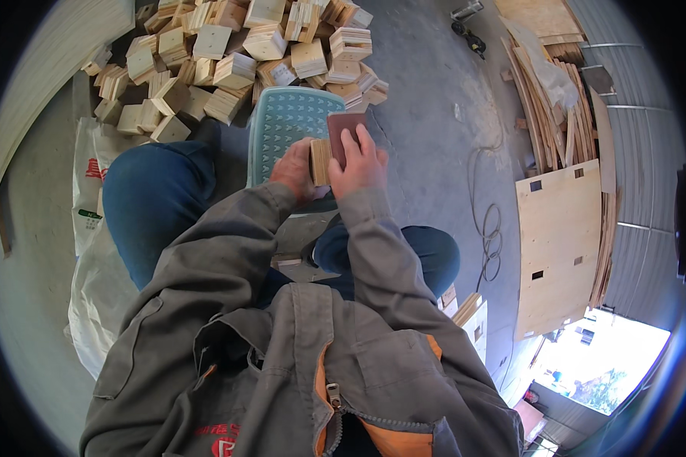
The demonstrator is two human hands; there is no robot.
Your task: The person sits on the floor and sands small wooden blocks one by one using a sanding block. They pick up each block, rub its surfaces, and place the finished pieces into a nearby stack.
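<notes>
My left hand (293, 169) is closed round a small plywood block (320, 161), whose layered edge shows between my hands. Beside it, my right hand (360, 166) grips a flat, reddish-brown sanding block (344, 131), fingers spread over its face. The brown face lies close against the right side of the plywood block; whether they touch, I cannot tell. Both hands are above the near part of a light-blue plastic stool (282, 107) with a raised pattern on its top. My left thumb is partly hidden behind the plywood block.
A large heap of plywood blocks (232, 71) lies on the concrete floor beyond the stool. At left is a white plastic sack (88, 259). To the right, a cable (489, 244) lies coiled near leaning plywood sheets (560, 236) and wooden strips (545, 107). My bent knees flank the stool.
</notes>
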